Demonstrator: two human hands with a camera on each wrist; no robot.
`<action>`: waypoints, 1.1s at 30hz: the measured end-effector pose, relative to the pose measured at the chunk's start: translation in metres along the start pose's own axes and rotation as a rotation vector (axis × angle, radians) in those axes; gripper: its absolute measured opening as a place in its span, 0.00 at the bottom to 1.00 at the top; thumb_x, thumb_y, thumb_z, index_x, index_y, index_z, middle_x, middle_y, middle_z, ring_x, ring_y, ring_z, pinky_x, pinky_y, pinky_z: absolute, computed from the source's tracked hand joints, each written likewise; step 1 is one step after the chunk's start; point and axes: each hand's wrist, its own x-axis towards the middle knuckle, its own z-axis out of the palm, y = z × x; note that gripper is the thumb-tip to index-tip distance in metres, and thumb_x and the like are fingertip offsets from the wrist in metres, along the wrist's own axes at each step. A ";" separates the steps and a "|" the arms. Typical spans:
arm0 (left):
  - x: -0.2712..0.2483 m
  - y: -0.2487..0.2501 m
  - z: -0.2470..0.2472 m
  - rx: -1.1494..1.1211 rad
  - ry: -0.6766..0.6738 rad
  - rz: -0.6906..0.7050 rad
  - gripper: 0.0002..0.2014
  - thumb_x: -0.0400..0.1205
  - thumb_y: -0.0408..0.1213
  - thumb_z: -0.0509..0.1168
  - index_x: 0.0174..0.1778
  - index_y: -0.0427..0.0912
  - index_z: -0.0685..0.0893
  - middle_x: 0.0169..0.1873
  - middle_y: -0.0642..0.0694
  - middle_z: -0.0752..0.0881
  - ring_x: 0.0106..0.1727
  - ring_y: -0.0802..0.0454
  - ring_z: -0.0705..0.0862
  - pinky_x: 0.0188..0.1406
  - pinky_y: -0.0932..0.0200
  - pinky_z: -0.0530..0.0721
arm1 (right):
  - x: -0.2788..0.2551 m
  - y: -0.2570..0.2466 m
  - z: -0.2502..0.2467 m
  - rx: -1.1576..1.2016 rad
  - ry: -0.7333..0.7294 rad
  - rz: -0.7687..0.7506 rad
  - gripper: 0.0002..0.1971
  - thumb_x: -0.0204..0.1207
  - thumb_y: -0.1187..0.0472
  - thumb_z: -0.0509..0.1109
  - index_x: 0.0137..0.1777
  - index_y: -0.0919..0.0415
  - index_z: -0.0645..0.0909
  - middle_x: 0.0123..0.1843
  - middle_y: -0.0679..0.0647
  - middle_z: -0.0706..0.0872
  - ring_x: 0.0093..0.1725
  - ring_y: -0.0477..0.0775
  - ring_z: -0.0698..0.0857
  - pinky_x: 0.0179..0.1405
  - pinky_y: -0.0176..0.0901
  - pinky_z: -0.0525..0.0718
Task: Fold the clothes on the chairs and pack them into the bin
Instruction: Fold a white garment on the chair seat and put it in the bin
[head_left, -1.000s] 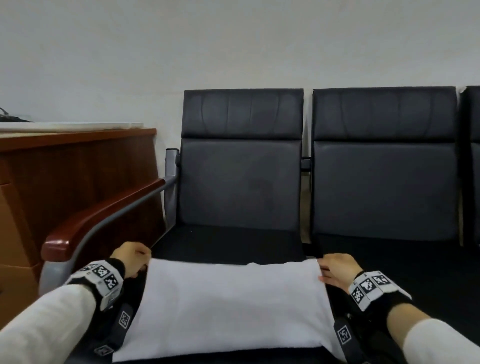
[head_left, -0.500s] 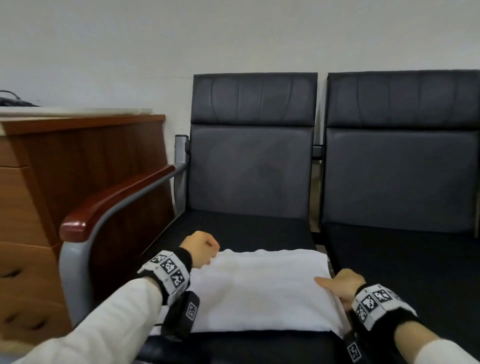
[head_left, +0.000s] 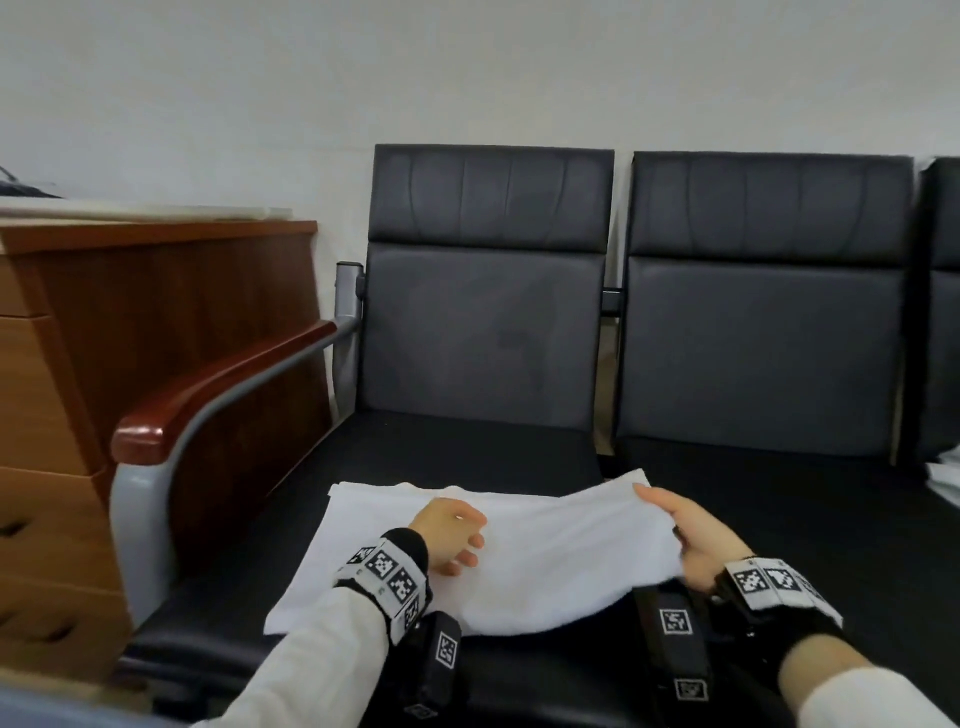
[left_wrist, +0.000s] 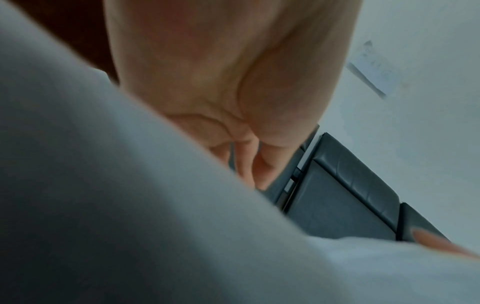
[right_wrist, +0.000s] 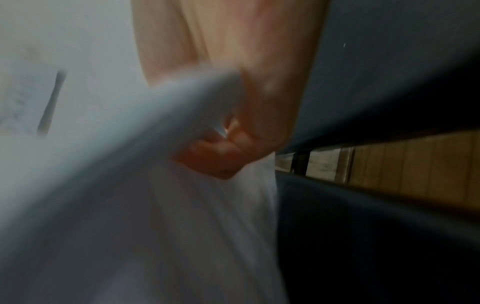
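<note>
Head view, right hand (head_left: 693, 540) pinching raised edge of white folded cloth garment (head_left: 545, 561), left hand (head_left: 449, 535) relaxed, resting flat on it, black padded chair seat (head_left: 467, 452) beneath both.

A wooden cabinet (head_left: 156, 322) with drawers fills the left side of the head view, its reddish-brown side panel facing the seats and lighter drawer fronts running down toward the lower left corner. A pale flat slab (head_left: 145, 212) lies along its top, and a dark object, only partly visible, sits at the far left edge above it. A plain white wall (head_left: 467, 73) spans the upper half of the frame. In the left wrist view, a pale rectangular plate (left_wrist: 374, 67) is mounted on the wall, upper right.
</note>
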 end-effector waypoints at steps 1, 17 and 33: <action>-0.001 0.001 0.005 0.017 -0.070 0.005 0.08 0.85 0.35 0.57 0.56 0.43 0.80 0.42 0.47 0.82 0.33 0.55 0.81 0.26 0.66 0.76 | -0.002 -0.004 0.001 0.029 -0.019 -0.039 0.14 0.79 0.52 0.68 0.54 0.63 0.84 0.41 0.60 0.92 0.40 0.56 0.91 0.40 0.49 0.86; 0.003 -0.011 -0.030 -0.527 0.069 -0.125 0.24 0.86 0.53 0.52 0.59 0.36 0.79 0.53 0.38 0.87 0.43 0.44 0.87 0.33 0.58 0.81 | -0.012 -0.005 0.143 -0.132 -0.291 -0.275 0.05 0.77 0.67 0.67 0.52 0.64 0.79 0.37 0.57 0.74 0.36 0.52 0.77 0.36 0.44 0.81; 0.013 -0.035 -0.047 -0.144 0.268 -0.084 0.19 0.83 0.29 0.58 0.71 0.38 0.70 0.61 0.38 0.80 0.57 0.42 0.82 0.58 0.50 0.82 | 0.020 0.023 0.128 -0.322 -0.182 -0.095 0.25 0.81 0.66 0.64 0.78 0.60 0.66 0.42 0.56 0.84 0.35 0.50 0.81 0.28 0.37 0.78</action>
